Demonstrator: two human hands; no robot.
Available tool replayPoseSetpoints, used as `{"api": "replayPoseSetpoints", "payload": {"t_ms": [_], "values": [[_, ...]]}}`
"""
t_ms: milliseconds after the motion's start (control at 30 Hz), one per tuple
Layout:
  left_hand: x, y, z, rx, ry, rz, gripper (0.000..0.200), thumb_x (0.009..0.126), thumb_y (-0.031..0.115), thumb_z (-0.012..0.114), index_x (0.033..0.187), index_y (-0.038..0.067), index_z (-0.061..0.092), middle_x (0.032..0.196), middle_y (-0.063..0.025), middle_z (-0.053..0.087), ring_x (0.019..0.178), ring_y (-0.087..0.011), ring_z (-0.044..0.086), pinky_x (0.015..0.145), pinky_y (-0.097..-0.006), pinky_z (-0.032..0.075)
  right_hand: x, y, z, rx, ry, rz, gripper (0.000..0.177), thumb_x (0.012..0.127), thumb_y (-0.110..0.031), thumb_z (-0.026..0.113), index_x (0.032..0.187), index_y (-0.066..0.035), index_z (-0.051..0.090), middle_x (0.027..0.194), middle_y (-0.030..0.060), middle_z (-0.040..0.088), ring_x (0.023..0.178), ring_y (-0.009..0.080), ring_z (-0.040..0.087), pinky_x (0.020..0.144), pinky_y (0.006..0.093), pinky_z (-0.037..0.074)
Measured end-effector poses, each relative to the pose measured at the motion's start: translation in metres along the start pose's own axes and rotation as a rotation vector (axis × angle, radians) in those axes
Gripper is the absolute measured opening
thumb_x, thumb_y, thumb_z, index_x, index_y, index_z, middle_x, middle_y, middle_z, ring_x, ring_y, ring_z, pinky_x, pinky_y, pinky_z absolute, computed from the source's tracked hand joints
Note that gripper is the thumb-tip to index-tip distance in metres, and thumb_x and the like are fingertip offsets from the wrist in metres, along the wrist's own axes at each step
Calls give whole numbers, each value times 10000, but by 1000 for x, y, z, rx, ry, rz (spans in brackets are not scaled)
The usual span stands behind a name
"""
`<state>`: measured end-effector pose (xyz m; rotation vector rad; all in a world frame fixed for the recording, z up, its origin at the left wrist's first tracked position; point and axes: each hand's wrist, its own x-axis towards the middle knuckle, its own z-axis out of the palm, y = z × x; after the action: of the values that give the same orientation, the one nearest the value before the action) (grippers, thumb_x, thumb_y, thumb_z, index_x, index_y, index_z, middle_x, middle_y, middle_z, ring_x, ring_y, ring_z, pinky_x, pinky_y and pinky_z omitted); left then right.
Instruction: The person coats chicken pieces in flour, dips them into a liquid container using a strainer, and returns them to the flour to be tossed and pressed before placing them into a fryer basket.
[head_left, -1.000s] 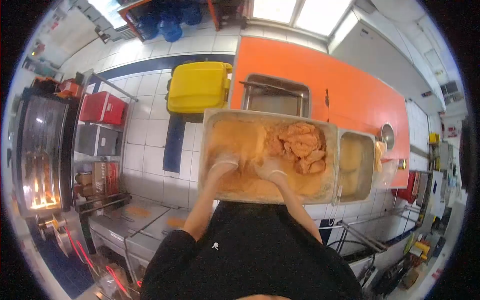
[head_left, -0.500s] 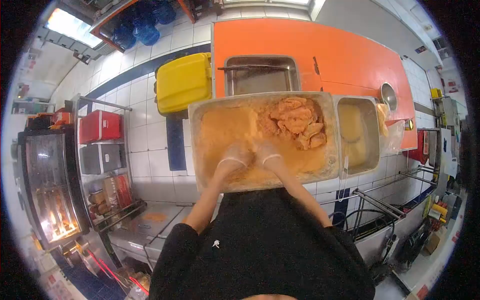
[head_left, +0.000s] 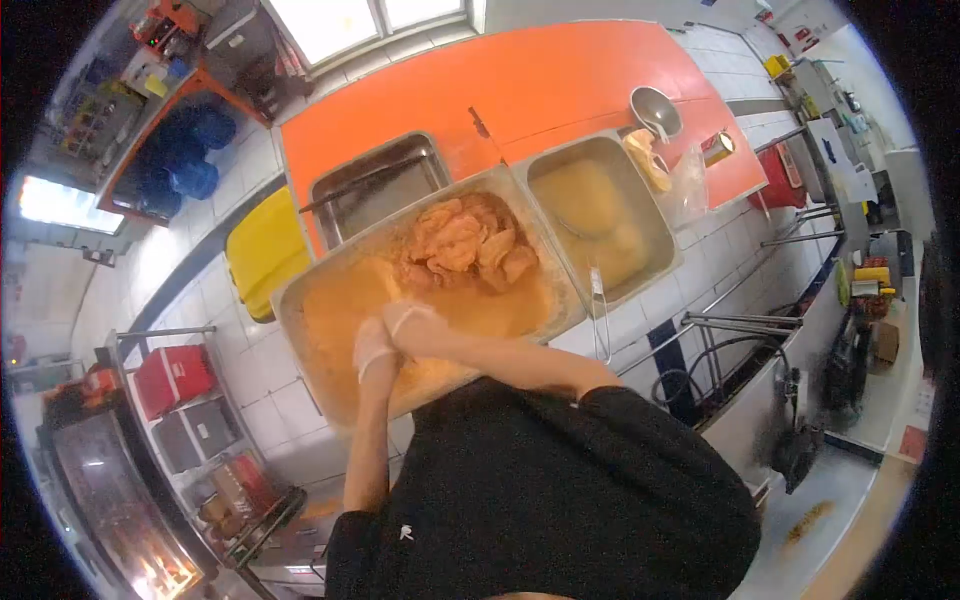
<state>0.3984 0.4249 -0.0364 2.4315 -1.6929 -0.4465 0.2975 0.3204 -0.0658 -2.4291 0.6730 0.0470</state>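
Orange worktop [head_left: 400,100] sits behind a big tray [head_left: 548,243] of powder [head_left: 340,310]. Lumpy meat [head_left: 455,235] lies inside, ahead and right, nearer the right hand [head_left: 411,320] than the left hand [head_left: 373,346]. Can't tell if either grips anything.

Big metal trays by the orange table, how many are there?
3: the powder tray, with lumpy pieces in it; the liquid tray, to its right; the third tray, on the orange table beyond the first. Others may be hidden.
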Motion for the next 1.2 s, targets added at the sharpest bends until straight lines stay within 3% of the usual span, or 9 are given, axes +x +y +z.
{"api": "replayPoseSetpoints", "payload": {"t_ms": [133,200,333,400,467,567,867,1033,1200], "values": [[13,-2,5,-568,-96,-234,120,773,102,672,841,22,614,784,-197,604,710,-392,588,629,-419,513,7,41,-33,-504,-401,46,119,772,-116,630,746,-65,734,765,155,707,760,286,709,653,402,565],[15,51,6,-228,-91,-212,216,749,176,719,916,57,652,869,-189,647,797,-381,627,696,-434,524,-53,3,-66,173,170,183,138,777,-101,590,804,-22,699,876,184,693,811,313,675,704,428,521],[30,119,-33,56,-266,-47,368,736,288,768,1044,108,679,948,-168,696,888,-363,668,764,-444,537,-90,43,-135,70,-109,152,154,790,-100,591,843,-23,714,942,203,704,883,321,694,756,424,545],[30,152,-32,117,-154,94,270,788,277,700,985,94,673,887,-163,689,824,-374,664,701,-453,532,-111,55,-117,279,213,48,134,793,-106,610,812,-38,724,849,208,703,818,318,706,728,414,562],[50,198,-46,166,-1,242,207,839,265,632,926,81,667,825,-159,681,760,-384,660,638,-463,528,-149,77,-202,165,-200,74,158,729,-78,630,828,-18,737,838,182,714,824,289,710,715,384,567],[66,287,-82,-32,-22,184,208,847,255,616,966,91,662,847,-163,677,803,-375,657,693,-462,529,-177,139,-183,74,542,173,192,795,-141,619,881,2,715,935,178,696,873,312,685,776,396,554],[186,392,28,42,476,812,207,808,150,558,975,74,655,971,-134,643,919,-358,615,806,-461,506,-204,296,-181,371,635,654,257,857,-225,603,1028,-41,655,1050,225,658,1020,358,635,866,447,516],[137,425,16,-166,59,264,315,798,330,691,993,84,667,1208,-148,621,1105,-330,576,920,-412,478,-244,277,-194,463,743,731,263,861,-227,592,1047,-50,647,1078,216,654,1026,385,626,884,455,503],[95,383,44,-193,-217,72,425,827,405,679,1030,32,671,1021,-243,672,982,-373,645,861,-453,505,-297,259,-205,545,812,751,275,863,-199,593,1082,-47,660,1037,228,664,981,363,649,836,437,505]]}}
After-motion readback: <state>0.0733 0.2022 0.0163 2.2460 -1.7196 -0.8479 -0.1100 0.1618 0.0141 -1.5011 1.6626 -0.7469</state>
